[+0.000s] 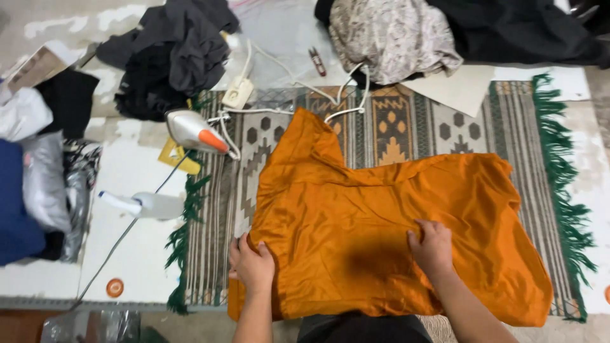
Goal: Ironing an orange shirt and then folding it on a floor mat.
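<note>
An orange satin garment [381,222] lies spread on a patterned rug [406,121] with green fringe. My left hand [252,263] rests flat on the garment's near left edge, fingers slightly apart. Farther right, my right hand [432,244] presses on the cloth near its middle, fingers bent over a soft fold. Neither hand lifts the fabric. One sleeve of the garment points up and left toward the white cords.
A steam iron [194,131] with an orange tip stands left of the rug. A white spray bottle [143,204] lies below it. A white power strip [238,92] and cords sit behind. Piles of dark and printed clothes [394,38] ring the area.
</note>
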